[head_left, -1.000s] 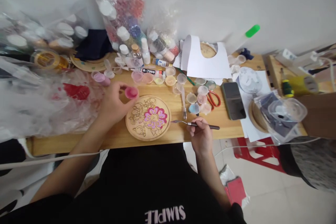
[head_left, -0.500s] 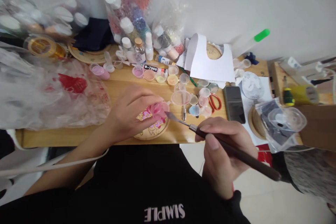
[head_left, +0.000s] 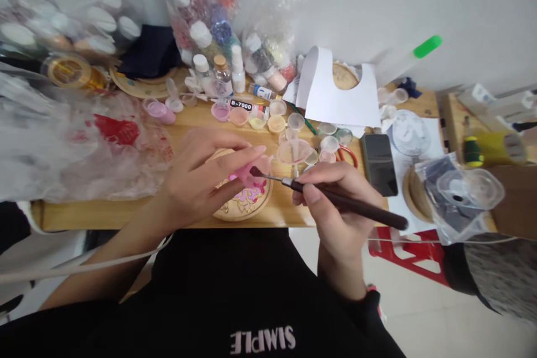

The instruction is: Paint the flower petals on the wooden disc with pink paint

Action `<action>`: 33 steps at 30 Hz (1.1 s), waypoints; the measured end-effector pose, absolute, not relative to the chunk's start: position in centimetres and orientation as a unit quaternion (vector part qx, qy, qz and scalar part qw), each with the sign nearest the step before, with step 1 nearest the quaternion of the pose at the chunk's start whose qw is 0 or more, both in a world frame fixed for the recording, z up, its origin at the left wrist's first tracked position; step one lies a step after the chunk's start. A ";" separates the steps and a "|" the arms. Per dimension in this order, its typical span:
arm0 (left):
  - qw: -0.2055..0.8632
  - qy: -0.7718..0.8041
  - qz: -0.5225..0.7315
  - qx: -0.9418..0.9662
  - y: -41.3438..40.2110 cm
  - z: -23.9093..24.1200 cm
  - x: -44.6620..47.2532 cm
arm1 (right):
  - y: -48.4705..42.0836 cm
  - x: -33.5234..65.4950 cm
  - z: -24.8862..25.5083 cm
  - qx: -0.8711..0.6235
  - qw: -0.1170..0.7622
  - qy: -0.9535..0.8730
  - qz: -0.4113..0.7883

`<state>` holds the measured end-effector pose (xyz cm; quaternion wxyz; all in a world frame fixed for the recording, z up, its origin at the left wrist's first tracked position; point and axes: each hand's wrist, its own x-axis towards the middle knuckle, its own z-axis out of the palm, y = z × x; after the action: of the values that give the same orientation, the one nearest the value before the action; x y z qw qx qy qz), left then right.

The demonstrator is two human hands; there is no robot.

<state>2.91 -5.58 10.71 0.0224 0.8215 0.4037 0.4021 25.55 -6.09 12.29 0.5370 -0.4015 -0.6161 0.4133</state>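
Observation:
Between thumb and fingers, my left hand (head_left: 201, 176) holds a small pink plastic cup (head_left: 243, 173), tilted with its mouth to the right. My right hand (head_left: 335, 201) is closed round the dark handle of a palette knife (head_left: 356, 207). The knife's blade tip is at the cup's mouth and looks dark there; whether it touches the inside I cannot tell. Below the cup lies a round wooden disc (head_left: 241, 212) with gold outlines and pink and purple filled shapes. My left hand hides part of it.
Several small cups (head_left: 277, 123) of pale colours stand behind the hands, near a B-7000 glue tube (head_left: 247, 106) and bottles (head_left: 222, 75). Orange-handled scissors (head_left: 349, 155) and a phone (head_left: 380, 163) lie to the right. Plastic bags (head_left: 84, 145) cover the left side.
My right hand has moved left and up, bringing the palette knife's blade to the pink cup's mouth. The cup is tilted more toward the knife.

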 end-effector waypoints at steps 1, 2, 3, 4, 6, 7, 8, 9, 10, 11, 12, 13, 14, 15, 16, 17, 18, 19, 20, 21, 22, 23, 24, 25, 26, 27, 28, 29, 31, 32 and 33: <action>0.032 0.403 0.409 0.818 -5.5 10.6 2.8 | -6.0 25.5 12.0 -0.397 0.546 -0.601 0.428; 0.044 0.403 0.416 0.814 -5.5 10.6 2.8 | -5.9 25.4 11.8 -0.392 0.552 -0.585 0.446; 0.056 0.406 0.422 0.809 -5.5 10.6 2.8 | -5.8 25.3 11.6 -0.387 0.556 -0.568 0.467; 0.065 0.410 0.428 0.803 -5.5 10.6 2.9 | -5.7 25.2 11.4 -0.383 0.558 -0.551 0.489; 0.073 0.419 0.430 0.796 -5.6 10.8 3.1 | -5.7 25.1 11.2 -0.379 0.559 -0.519 0.524; 0.071 0.422 0.426 0.797 -5.6 10.9 3.2 | -5.7 25.1 11.1 -0.382 0.557 -0.506 0.537; 0.066 0.425 0.417 0.801 -5.7 10.9 3.3 | -5.6 25.2 11.0 -0.387 0.556 -0.496 0.543; 0.057 0.427 0.408 0.805 -5.7 11.0 3.4 | -5.6 25.2 10.8 -0.391 0.555 -0.491 0.546; 0.047 0.428 0.400 0.809 -5.7 11.0 3.5 | -5.5 25.3 10.6 -0.394 0.550 -0.490 0.549; 0.039 0.429 0.395 0.811 -5.7 10.9 3.6 | -5.5 25.4 10.4 -0.396 0.544 -0.491 0.553; 0.031 0.431 0.395 0.811 -5.6 10.8 3.7 | -5.4 25.4 10.1 -0.394 0.540 -0.492 0.557; 0.022 0.428 0.401 0.810 -5.6 10.7 3.8 | -5.3 25.5 9.7 -0.391 0.537 -0.492 0.563; 0.013 0.421 0.411 0.808 -5.5 10.6 3.8 | -5.3 25.5 9.4 -0.388 0.535 -0.488 0.570; 0.003 0.412 0.422 0.807 -5.4 10.4 3.9 | -5.2 25.6 9.2 -0.388 0.533 -0.482 0.577; -0.005 0.404 0.433 0.806 -5.3 10.2 3.9 | -5.2 25.5 9.0 -0.392 0.533 -0.473 0.582; -0.012 0.397 0.442 0.805 -5.3 10.1 3.9 | -5.2 25.5 8.8 -0.394 0.532 -0.467 0.587; -0.015 0.395 0.447 0.803 -5.2 9.9 3.9 | -5.2 25.5 8.8 -0.396 0.530 -0.461 0.591; -0.015 0.398 0.448 0.801 -5.2 9.8 3.9 | -5.3 25.4 8.8 -0.395 0.529 -0.457 0.596; -0.013 0.405 0.445 0.799 -5.2 9.7 3.9 | -5.3 25.4 8.8 -0.393 0.530 -0.451 0.601; -0.014 0.409 0.443 0.797 -5.1 9.6 3.8 | -5.3 25.4 8.9 -0.390 0.535 -0.443 0.605; -0.015 0.412 0.442 0.797 -5.1 9.6 3.8 | -5.3 25.3 9.0 -0.387 0.542 -0.432 0.608; -0.016 0.415 0.440 0.796 -5.1 9.6 3.7 | -5.3 25.3 9.1 -0.386 0.551 -0.420 0.609; -0.016 0.416 0.438 0.796 -5.2 9.7 3.6 | -5.3 25.2 9.3 -0.388 0.559 -0.409 0.608; -0.014 0.418 0.435 0.797 -5.2 9.7 3.6 | -5.2 25.2 9.3 -0.393 0.564 -0.401 0.605; -0.009 0.422 0.430 0.798 -5.2 9.7 3.6 | -5.2 25.1 9.4 -0.401 0.567 -0.395 0.602; -0.003 0.427 0.424 0.799 -5.3 9.7 3.6 | -5.2 25.1 9.4 -0.408 0.566 -0.392 0.599; 0.005 0.431 0.418 0.800 -5.3 9.7 3.6 | -5.2 25.1 9.3 -0.414 0.565 -0.390 0.597; 0.012 0.436 0.416 0.798 -5.4 9.6 3.5 | -5.2 25.1 9.3 -0.417 0.565 -0.388 0.597; 0.029 0.444 0.420 0.791 -5.4 9.1 3.3 | -5.3 25.2 8.9 -0.414 0.566 -0.383 0.602; 0.035 0.446 0.424 0.787 -5.4 8.6 3.1 | -5.4 25.4 8.7 -0.413 0.566 -0.381 0.603; 0.040 0.450 0.427 0.783 -5.4 8.1 2.8 | -5.5 25.6 8.4 -0.415 0.566 -0.380 0.602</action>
<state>2.80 -5.37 8.07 0.0397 0.7832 0.4502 0.4270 25.64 -5.49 8.41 0.5657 -0.4155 -0.3804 0.6022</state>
